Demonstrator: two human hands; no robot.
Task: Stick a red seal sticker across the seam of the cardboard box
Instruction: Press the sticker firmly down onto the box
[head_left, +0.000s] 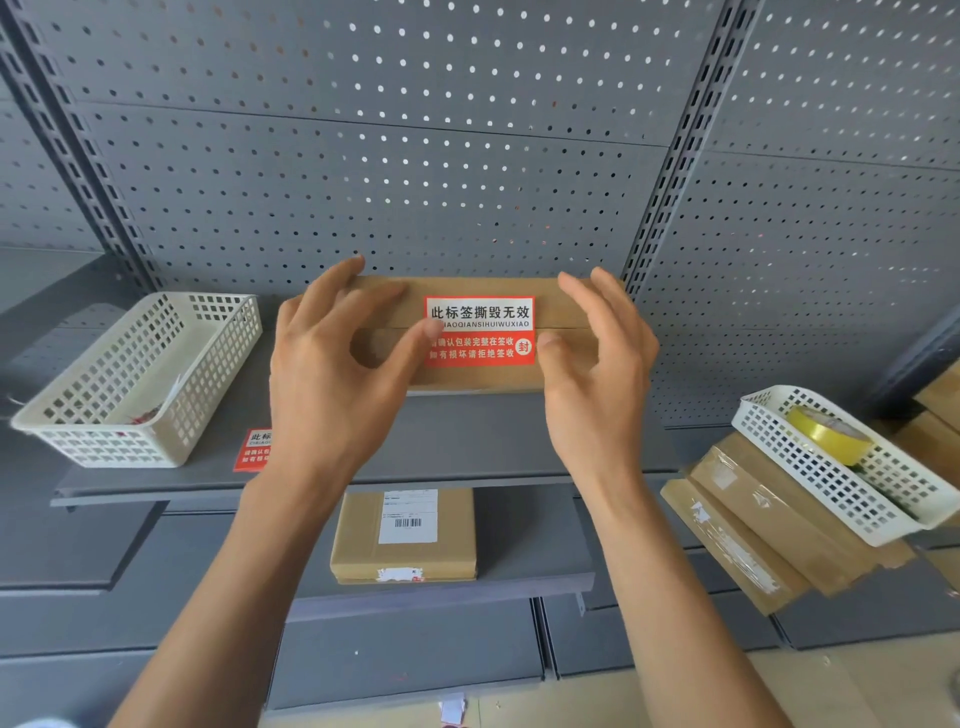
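Your left hand (332, 358) is spread open, gripping nothing; its thumb tip rests on the left edge of the red seal sticker (479, 331). Your right hand (597, 358) is likewise open, thumb tip touching the sticker's right edge, fingers curled loosely over the cardboard box (563, 312). The sticker lies flat across the box's horizontal seam, centred between both thumbs. The box sits on a grey metal shelf (467, 441) against a perforated back panel (389, 156). A white basket (140, 379) stands to the left, a second red sticker (252, 449) lying beside it. A labelled box (405, 535) lies on the shelf below.
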